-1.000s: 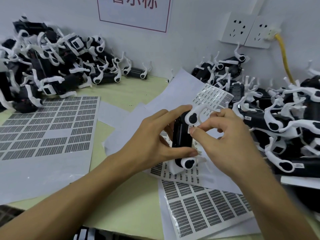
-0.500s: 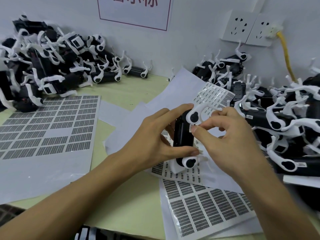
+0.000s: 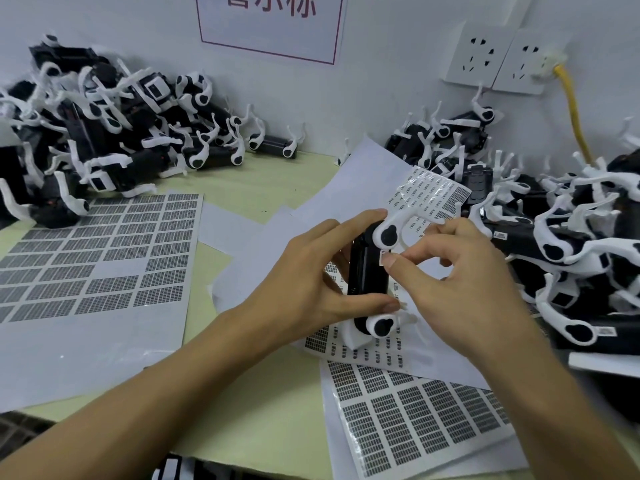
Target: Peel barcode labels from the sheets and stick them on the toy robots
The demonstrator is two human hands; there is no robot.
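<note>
L hand (image 3: 304, 278) grips toy robot (image 3: 367, 268); R thumb covers label (image 3: 383, 255), mostly hidden.

Two bare forearms come up from the bottom of the frame and meet just right of centre. The left forearm rises from the lower left corner toward the middle; the left hand (image 3: 304, 278) is turned with its back to the camera, its fingers stretched toward the upper right and its thumb reaching out lower down, the two closing from opposite sides. The right forearm climbs from the lower right corner; the right hand (image 3: 460, 289) is curled, with its thumb tip and forefinger brought together at centre frame, the remaining fingers bent behind.
</note>
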